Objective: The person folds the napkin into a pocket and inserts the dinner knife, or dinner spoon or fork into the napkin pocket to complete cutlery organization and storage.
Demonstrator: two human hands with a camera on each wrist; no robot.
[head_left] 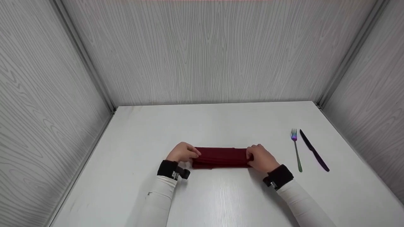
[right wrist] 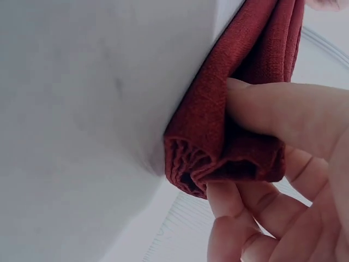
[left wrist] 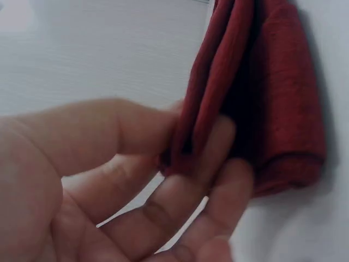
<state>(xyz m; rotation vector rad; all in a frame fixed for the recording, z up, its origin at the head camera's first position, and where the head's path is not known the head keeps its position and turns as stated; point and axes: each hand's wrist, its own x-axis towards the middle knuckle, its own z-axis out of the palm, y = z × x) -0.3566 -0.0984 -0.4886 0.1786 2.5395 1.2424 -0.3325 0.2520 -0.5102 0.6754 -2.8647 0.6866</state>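
Note:
A dark red cloth (head_left: 222, 157), folded into a long narrow strip of several layers, lies crosswise on the white table. At its left end my left hand (head_left: 184, 152) pinches a raised fold between thumb and fingers; the left wrist view shows the layers of cloth (left wrist: 218, 71) lifted apart from a thicker roll beside them. My right hand (head_left: 261, 157) grips the other end. In the right wrist view the thumb (right wrist: 262, 106) presses into the cloth from one side, with fingers (right wrist: 223, 199) under its layered end.
To the right of the cloth lie a fork (head_left: 296, 151) with rainbow-tinted tines and a dark purple knife (head_left: 314, 150), both pointing away from me. Grey wood-grain panels (head_left: 202, 53) wall the white table (head_left: 221, 123) at the back and on both sides.

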